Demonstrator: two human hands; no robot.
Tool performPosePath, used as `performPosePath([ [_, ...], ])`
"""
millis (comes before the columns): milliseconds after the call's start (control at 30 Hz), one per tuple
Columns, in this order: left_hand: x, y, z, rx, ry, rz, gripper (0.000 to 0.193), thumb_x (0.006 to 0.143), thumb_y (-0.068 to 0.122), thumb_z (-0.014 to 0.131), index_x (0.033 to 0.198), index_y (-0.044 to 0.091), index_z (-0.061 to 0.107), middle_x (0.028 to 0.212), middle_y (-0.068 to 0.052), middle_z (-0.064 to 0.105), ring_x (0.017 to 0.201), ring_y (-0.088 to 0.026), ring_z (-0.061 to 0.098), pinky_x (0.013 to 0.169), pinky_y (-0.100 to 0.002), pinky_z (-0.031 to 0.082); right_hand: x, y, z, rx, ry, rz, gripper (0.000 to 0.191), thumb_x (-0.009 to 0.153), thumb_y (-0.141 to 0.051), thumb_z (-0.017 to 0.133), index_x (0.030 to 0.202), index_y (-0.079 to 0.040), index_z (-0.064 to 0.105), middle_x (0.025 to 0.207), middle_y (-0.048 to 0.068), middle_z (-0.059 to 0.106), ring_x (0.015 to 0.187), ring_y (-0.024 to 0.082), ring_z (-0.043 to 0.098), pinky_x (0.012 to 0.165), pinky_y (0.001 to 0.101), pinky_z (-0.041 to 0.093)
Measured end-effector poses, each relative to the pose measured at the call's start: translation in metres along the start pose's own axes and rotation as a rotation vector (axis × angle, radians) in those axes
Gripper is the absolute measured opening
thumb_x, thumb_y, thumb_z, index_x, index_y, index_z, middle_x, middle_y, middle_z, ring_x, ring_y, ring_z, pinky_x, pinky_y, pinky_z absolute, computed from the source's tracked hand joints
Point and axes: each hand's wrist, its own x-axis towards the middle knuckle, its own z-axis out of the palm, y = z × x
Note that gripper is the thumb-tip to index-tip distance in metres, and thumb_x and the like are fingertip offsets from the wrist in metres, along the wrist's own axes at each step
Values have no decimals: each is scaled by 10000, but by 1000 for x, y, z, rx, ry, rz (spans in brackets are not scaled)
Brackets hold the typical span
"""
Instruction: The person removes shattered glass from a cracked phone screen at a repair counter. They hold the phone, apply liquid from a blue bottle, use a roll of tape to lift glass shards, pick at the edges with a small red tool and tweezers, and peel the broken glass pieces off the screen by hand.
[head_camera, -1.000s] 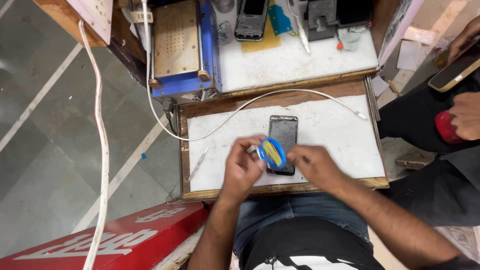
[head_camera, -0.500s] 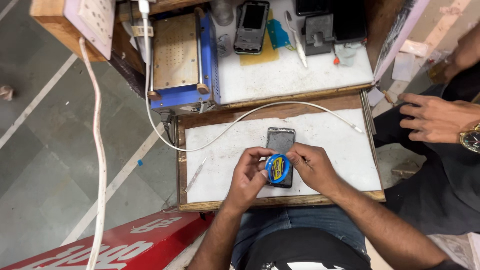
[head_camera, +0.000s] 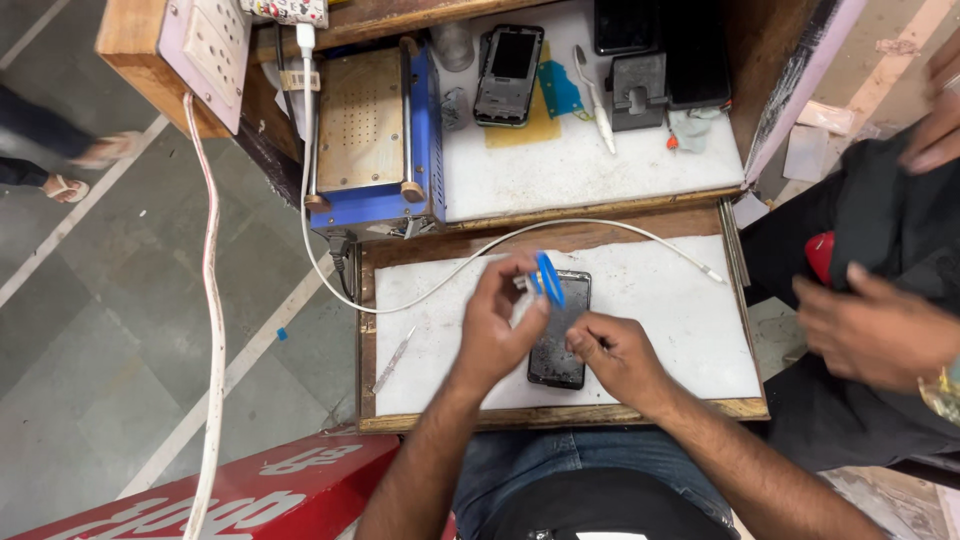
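Blue tape roll (head_camera: 548, 280), flat over the phone (head_camera: 560, 328) a moment ago, now stands edge-on, pinched in the left hand (head_camera: 497, 325); the right hand (head_camera: 618, 355), fingertips pinched together, hovers over the phone on the counter (head_camera: 680, 320).

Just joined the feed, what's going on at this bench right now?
A person sits at a white-topped wooden work tray. Their left hand holds a small blue roll of tape above a dark smartphone lying flat on the tray. Their right hand rests its fingertips on the phone's lower half. A white cable curves across the tray. Another person's hand is at the right.
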Motion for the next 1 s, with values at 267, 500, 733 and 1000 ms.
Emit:
performPosePath([
  [267,208,44,-65,1646,211,334,419,806,117,755,1210,86,650,1192,-222,601,1088,-396,598,892,-522,534,-6,11,-34,-212,206,-50,223,1004,-211,641,893,-39,728,817,34,738,721,112,693,619,250,552],
  [500,301,53,-84,1738,196,66,344,981,245,611,1287,97,665,1292,-228,657,1171,-417,630,926,-578,518,-26,17,-55,-318,415,139,171,981,-145,659,904,-10,731,761,74,725,674,144,671,619,265,527],
  [733,341,64,-83,1651,189,59,333,957,236,607,1252,94,669,1255,-231,668,1150,-418,638,921,-574,521,-23,20,-50,-405,381,135,148,900,-162,714,856,-23,734,703,65,689,550,154,593,511,316,460],
  [1000,349,58,-89,1651,190,69,321,931,226,603,1213,91,674,1212,-236,680,1125,-418,646,914,-570,525,-34,34,-51,-355,391,116,156,909,-148,705,824,-17,719,672,61,658,544,149,561,508,312,440],
])
